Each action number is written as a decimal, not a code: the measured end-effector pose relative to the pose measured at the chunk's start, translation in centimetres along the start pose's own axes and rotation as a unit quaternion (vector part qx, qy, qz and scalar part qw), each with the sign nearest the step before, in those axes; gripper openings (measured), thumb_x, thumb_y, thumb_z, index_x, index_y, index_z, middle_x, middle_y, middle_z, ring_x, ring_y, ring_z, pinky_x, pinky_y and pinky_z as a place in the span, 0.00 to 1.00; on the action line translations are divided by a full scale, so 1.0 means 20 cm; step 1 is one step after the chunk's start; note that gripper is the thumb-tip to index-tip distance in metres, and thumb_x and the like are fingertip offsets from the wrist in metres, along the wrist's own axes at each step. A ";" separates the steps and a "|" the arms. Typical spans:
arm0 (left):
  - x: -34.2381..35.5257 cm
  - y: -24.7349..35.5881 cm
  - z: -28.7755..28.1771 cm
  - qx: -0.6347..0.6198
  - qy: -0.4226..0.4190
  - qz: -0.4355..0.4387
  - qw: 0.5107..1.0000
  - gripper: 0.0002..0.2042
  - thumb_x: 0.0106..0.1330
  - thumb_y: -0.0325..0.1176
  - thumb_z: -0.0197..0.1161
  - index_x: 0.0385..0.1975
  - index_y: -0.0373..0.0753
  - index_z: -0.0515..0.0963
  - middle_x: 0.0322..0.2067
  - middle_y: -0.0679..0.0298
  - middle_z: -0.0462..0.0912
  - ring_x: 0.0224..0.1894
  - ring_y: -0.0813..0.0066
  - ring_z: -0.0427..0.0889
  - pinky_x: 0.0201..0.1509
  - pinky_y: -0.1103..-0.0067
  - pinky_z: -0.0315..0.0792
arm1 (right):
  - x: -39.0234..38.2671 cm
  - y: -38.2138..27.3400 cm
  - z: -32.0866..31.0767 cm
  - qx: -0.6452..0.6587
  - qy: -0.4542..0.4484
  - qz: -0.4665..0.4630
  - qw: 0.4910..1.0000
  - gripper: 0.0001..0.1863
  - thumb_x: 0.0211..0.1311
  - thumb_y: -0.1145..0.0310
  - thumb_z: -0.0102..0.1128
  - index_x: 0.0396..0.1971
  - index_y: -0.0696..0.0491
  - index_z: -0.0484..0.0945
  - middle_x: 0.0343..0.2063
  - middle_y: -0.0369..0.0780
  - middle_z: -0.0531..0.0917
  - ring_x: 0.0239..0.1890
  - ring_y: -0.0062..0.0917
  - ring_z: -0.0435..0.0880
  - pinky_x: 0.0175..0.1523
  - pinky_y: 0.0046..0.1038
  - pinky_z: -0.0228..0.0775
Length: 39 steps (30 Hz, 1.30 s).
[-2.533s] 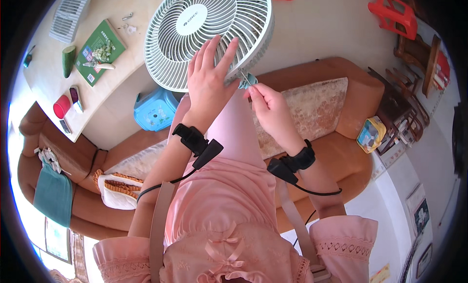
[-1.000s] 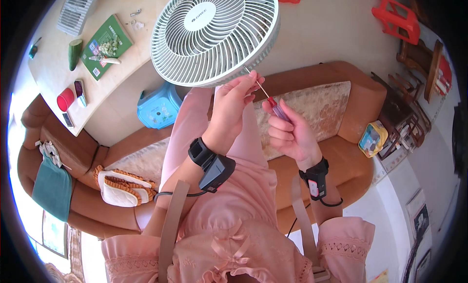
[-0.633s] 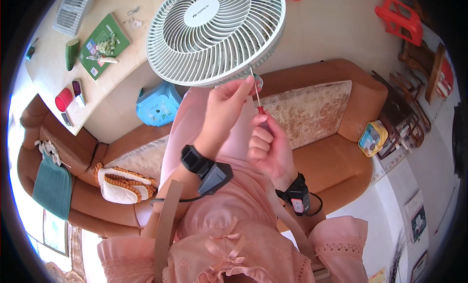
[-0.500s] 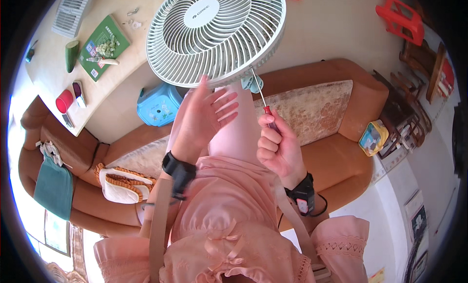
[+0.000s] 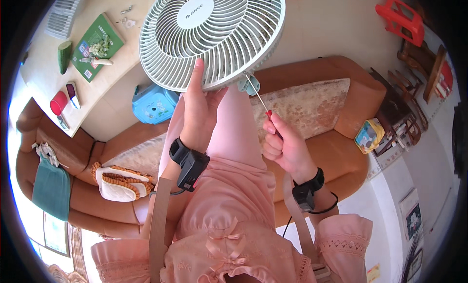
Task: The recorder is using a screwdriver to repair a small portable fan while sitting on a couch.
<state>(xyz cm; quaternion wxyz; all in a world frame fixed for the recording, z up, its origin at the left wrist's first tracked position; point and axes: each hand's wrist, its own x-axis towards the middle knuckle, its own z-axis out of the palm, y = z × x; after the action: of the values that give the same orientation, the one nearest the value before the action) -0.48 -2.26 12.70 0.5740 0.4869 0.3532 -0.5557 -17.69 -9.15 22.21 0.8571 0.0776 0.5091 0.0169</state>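
Note:
A round white fan head (image 5: 229, 36) with a slatted grille is tilted in front of me at the top of the view. My left hand (image 5: 197, 112) grips its lower edge: the thumb lies on the front of the grille and the fingers go behind the rim, partly hidden. In my right hand (image 5: 286, 145), closed round the handle, is a screwdriver (image 5: 260, 95) with a red handle and a long thin shaft. Its tip meets the lower right rim of the fan. Just behind that tip shows a pale blue-green part (image 5: 249, 86).
At left stands a pale table (image 5: 105, 100) with a green board (image 5: 87, 70), chopped pieces, a peeler and a cucumber (image 5: 64, 57). Below its edge is a blue stool (image 5: 155, 107). A brown sofa (image 5: 336, 153) curves around me; a red stool (image 5: 402, 19) is at the far right.
My left hand has moved up from open beside the fan to gripping its lower rim. The fan has shifted slightly left; the screwdriver leans more, its tip still at the rim.

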 end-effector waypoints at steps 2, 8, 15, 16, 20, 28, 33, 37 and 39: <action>0.00 0.00 0.00 0.001 0.007 -0.002 1.000 0.24 0.64 0.48 0.59 0.55 0.42 0.67 0.50 0.64 0.75 0.49 0.74 0.75 0.53 0.72 0.69 | 0.01 -0.02 -0.01 -0.190 0.073 -0.064 0.977 0.17 0.72 0.56 0.42 0.24 0.49 0.66 0.10 0.27 0.56 0.10 0.13 0.50 0.17 0.19 0.42; 0.01 0.01 0.00 0.008 0.009 -0.012 1.000 0.24 0.63 0.48 0.60 0.55 0.42 0.67 0.49 0.65 0.75 0.49 0.73 0.75 0.53 0.73 0.69 | 0.05 -0.02 0.01 -0.614 0.130 -0.281 0.726 0.12 0.67 0.63 0.50 0.27 0.53 0.68 0.10 0.37 0.66 0.10 0.21 0.65 0.17 0.27 0.58; -0.01 -0.01 0.04 -0.001 0.015 -0.001 1.000 0.24 0.63 0.49 0.60 0.54 0.41 0.68 0.49 0.64 0.75 0.49 0.73 0.74 0.55 0.72 0.69 | 0.01 -0.06 0.10 -0.844 0.207 -0.240 0.433 0.08 0.64 0.67 0.53 0.28 0.55 0.70 0.14 0.46 0.73 0.18 0.38 0.76 0.23 0.32 0.64; -0.02 -0.02 0.06 -0.010 0.023 0.002 1.000 0.25 0.63 0.49 0.60 0.54 0.41 0.68 0.49 0.64 0.75 0.49 0.72 0.74 0.56 0.72 0.68 | 0.01 -0.05 0.10 -0.837 0.212 -0.273 0.423 0.08 0.64 0.67 0.53 0.28 0.55 0.71 0.14 0.43 0.74 0.17 0.33 0.75 0.22 0.30 0.63; 0.00 -0.03 0.02 -0.027 0.011 -0.008 1.000 0.25 0.62 0.50 0.60 0.53 0.40 0.68 0.49 0.63 0.74 0.50 0.72 0.74 0.55 0.72 0.69 | 0.02 -0.07 0.09 -0.521 0.196 -0.279 0.782 0.10 0.67 0.64 0.50 0.29 0.54 0.73 0.14 0.32 0.71 0.15 0.18 0.68 0.21 0.22 0.58; -0.01 -0.02 -0.02 -0.025 0.016 -0.012 0.999 0.24 0.63 0.49 0.60 0.53 0.40 0.69 0.49 0.64 0.74 0.48 0.73 0.74 0.55 0.70 0.69 | 0.06 -0.15 0.01 -0.146 0.088 -0.101 0.980 0.21 0.71 0.56 0.39 0.36 0.56 0.77 0.15 0.29 0.64 0.17 0.14 0.61 0.25 0.20 0.56; 0.02 -0.01 -0.04 -0.031 0.005 -0.031 0.999 0.24 0.63 0.48 0.60 0.54 0.40 0.68 0.49 0.63 0.74 0.50 0.71 0.73 0.57 0.69 0.69 | 0.25 -0.13 -0.19 -0.254 0.011 -0.127 0.959 0.22 0.71 0.54 0.37 0.32 0.56 0.76 0.16 0.30 0.65 0.22 0.17 0.65 0.34 0.21 0.60; 0.02 -0.01 -0.05 -0.044 -0.012 -0.034 0.998 0.24 0.64 0.47 0.59 0.55 0.41 0.67 0.53 0.58 0.69 0.55 0.63 0.70 0.56 0.64 0.71 | 0.49 -0.07 -0.58 -0.040 0.019 -0.166 0.985 0.18 0.70 0.57 0.44 0.31 0.56 0.75 0.17 0.30 0.66 0.23 0.17 0.66 0.36 0.21 0.62; 0.01 0.01 -0.07 -0.043 -0.009 -0.028 0.999 0.25 0.64 0.47 0.59 0.56 0.41 0.66 0.54 0.58 0.69 0.55 0.61 0.69 0.57 0.62 0.69 | 0.53 0.07 -0.72 -0.056 0.123 -0.197 0.971 0.15 0.68 0.59 0.47 0.30 0.55 0.75 0.18 0.30 0.67 0.22 0.16 0.67 0.32 0.20 0.63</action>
<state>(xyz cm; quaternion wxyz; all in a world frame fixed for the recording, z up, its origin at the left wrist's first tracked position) -0.12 -0.98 12.21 0.5818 0.4470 0.3846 -0.5602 -25.09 -4.92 6.57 0.7773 -0.0756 0.6140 -0.1143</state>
